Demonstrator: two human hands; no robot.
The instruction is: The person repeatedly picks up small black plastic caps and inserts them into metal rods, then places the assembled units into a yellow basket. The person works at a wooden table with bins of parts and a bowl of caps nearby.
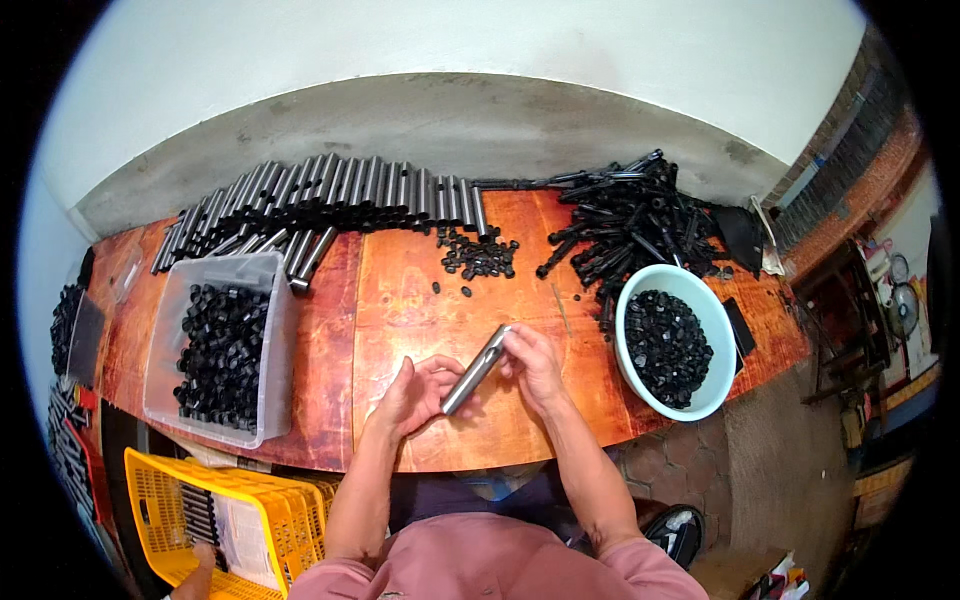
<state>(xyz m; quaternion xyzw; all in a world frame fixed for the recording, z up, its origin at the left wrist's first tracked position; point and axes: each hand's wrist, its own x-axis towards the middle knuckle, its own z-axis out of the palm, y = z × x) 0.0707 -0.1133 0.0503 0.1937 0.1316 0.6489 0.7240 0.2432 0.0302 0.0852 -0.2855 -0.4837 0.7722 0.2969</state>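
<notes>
A short silver metal tube (474,376) with a slot near its upper end is held aslant above the front middle of the table. My right hand (533,366) pinches that upper end between thumb and fingers. Under the lower end lies my left hand (418,392), palm up, its fingers curled behind the tube and its thumb standing away from it. Beyond my hands is a loose scatter of small black plastic pieces (478,256). Similar silver tubes (330,190) are stacked in a long pile at the back left.
The wooden table (400,300) carries a clear plastic bin (280,360) of black caps on the left. A pale blue basin (724,378) of small black parts stands right, before a heap of black rods (640,215). Below left, a person's hand (200,572) reaches a yellow crate (285,495).
</notes>
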